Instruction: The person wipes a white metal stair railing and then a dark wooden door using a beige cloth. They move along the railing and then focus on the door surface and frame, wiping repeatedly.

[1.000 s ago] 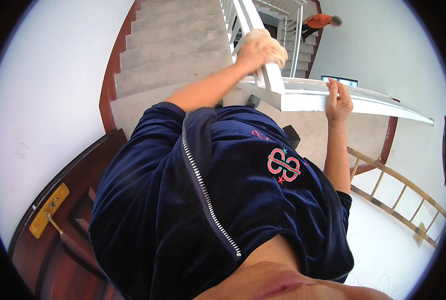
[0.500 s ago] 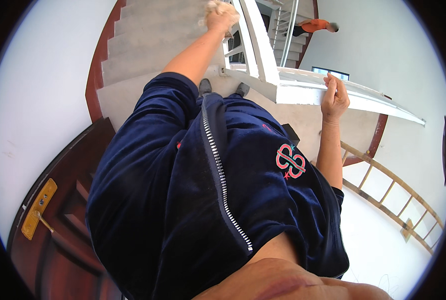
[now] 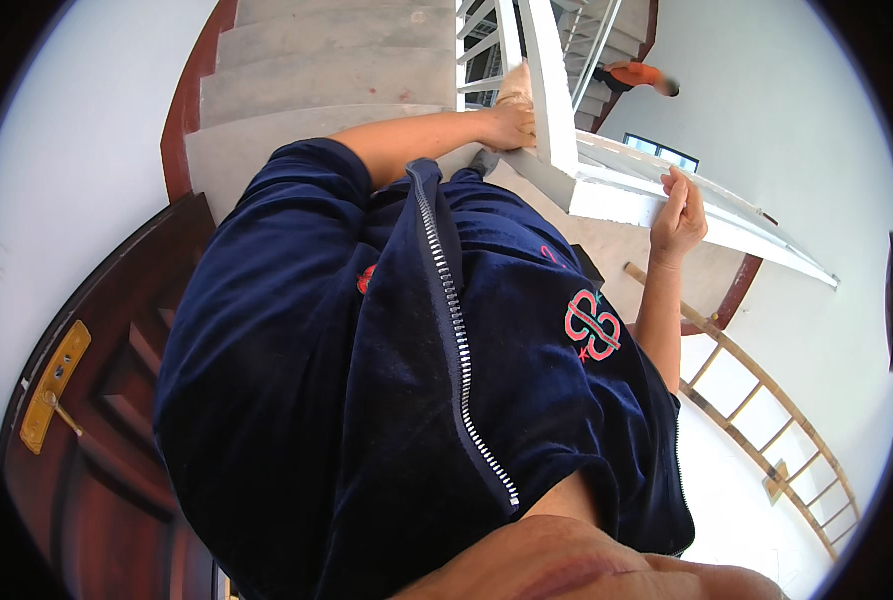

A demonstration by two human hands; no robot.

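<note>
My left hand (image 3: 510,128) is closed on a tan cloth (image 3: 516,88), which lies against the lower part of the white railing post (image 3: 555,110). Part of the cloth is hidden behind my fingers and the post. Just in front of the white handrail (image 3: 622,200) is my right hand (image 3: 679,215), raised with its fingers curled in and the thumb against them. Nothing shows in its grasp, and whether it touches the rail I cannot tell.
Grey stairs (image 3: 332,60) with a red-brown border rise ahead. A dark wooden door (image 3: 117,430) with a gold handle plate stands at left. On the right leans a wooden ladder (image 3: 757,385). A person in orange (image 3: 635,75) is on the far stairs.
My left hand has come down and to the right with the cloth, from over the stairs beside the railing to the post's lower part. My right hand has shifted slightly right and nearer.
</note>
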